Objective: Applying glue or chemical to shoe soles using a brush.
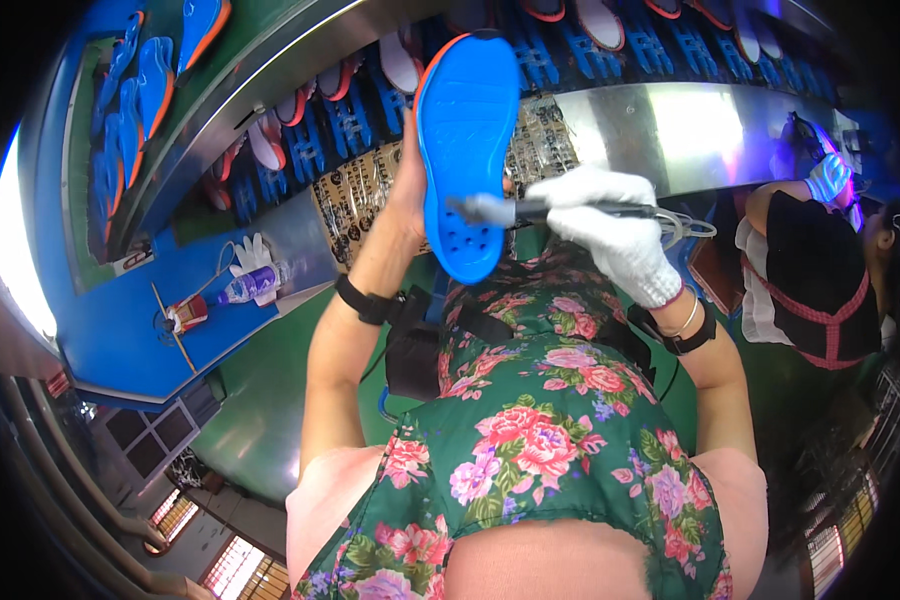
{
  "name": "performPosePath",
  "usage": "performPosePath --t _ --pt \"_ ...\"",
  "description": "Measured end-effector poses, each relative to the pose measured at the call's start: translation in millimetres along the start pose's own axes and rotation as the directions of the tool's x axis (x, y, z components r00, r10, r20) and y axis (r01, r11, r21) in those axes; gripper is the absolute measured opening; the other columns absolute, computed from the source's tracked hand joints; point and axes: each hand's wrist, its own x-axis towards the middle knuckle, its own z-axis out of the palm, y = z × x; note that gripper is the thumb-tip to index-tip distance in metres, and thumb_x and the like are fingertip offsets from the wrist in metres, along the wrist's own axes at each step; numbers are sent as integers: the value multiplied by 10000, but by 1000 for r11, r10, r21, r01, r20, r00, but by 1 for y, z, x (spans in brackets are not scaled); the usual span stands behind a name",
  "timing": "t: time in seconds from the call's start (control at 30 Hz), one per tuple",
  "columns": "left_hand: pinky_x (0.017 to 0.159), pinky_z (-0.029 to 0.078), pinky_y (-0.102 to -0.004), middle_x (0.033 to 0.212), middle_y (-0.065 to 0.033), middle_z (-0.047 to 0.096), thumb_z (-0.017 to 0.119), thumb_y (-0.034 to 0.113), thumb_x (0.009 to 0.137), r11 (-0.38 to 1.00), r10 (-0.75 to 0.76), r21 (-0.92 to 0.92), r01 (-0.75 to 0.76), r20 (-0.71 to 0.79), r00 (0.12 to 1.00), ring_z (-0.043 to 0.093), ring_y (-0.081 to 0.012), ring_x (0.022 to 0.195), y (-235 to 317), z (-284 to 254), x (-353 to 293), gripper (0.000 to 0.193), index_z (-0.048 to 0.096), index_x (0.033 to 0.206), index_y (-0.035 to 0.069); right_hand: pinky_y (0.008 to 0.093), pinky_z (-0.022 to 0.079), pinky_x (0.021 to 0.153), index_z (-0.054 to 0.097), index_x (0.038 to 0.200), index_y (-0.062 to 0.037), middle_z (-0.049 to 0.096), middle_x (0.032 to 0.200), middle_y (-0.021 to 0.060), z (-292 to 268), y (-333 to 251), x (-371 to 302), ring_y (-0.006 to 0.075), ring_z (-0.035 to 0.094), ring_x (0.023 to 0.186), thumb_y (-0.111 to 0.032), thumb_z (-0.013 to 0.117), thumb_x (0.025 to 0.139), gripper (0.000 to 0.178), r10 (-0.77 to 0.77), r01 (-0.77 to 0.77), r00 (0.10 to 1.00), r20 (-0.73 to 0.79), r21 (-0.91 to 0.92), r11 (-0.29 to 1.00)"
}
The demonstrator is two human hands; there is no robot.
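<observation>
A blue shoe sole (472, 120) with an orange edge stands nearly upright in front of me, its toe end up. My bare left hand (407, 195) is closed around its left side; the fingers behind it are mostly hidden. In a white knit glove, my right hand (610, 220) grips a slim brush-like tool (532, 208) with a dark handle. The tool's grey head is smeared by motion and lies over the heel part of the sole, near a group of small holes. Whether it touches the surface I cannot tell. A thin pale tube loops beside the right glove.
Behind the sole, shoe uppers and blue pieces line a rack (650, 60) above a metal ledge (710, 130). More blue soles (155, 85) lie at upper left. The blue table (110, 330) holds a bottle (250, 285), a white glove (256, 256) and a red pot (187, 313). A co-worker (810, 260) is at right.
</observation>
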Motion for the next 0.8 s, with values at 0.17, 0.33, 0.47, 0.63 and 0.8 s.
performPosePath --t 0.17,0.33,0.47,0.63,0.8 --pt "1038 523 -497 1319 -178 617 420 477 1072 976 213 5 -217 -236 948 631 -303 1176 -45 -8 -1 563 498 1398 24 323 571 852 771 1035 2 755 1032 122 0 -7 17 192 716 947 2 763 834 200 -221 190 974 -46 -366 911" --pt "1100 475 -517 1396 -167 563 453 311 1090 924 273 340 -174 -267 924 580 -307 1269 -62 -18 -8 432 483 1415 27 322 574 827 778 974 -70 761 976 88 -7 -3 15 193 723 916 -25 781 816 164 -286 301 952 108 -487 820" --pt "1027 520 -574 1397 -195 557 455 328 1088 989 9 -147 -14 -31 999 586 -397 1240 -58 -45 -28 456 469 1449 51 360 577 833 786 967 -94 761 968 86 -6 -5 7 237 727 896 -51 796 804 169 -284 312 949 134 -497 810" --pt "1056 480 -611 1469 -314 455 464 662 979 893 219 -410 -187 31 975 550 -464 1264 -57 19 -32 861 377 1506 -13 349 581 820 785 963 -67 767 969 100 -1 -10 0 235 737 901 -53 801 799 165 -395 394 911 117 -527 753" --pt "1047 510 -543 1471 -315 453 591 615 884 873 207 -457 -170 32 978 575 -417 1255 -70 24 -17 978 272 1563 -12 346 583 796 787 923 -55 774 948 101 6 -20 -1 240 743 870 -49 805 791 134 -408 348 913 -9 -505 790"
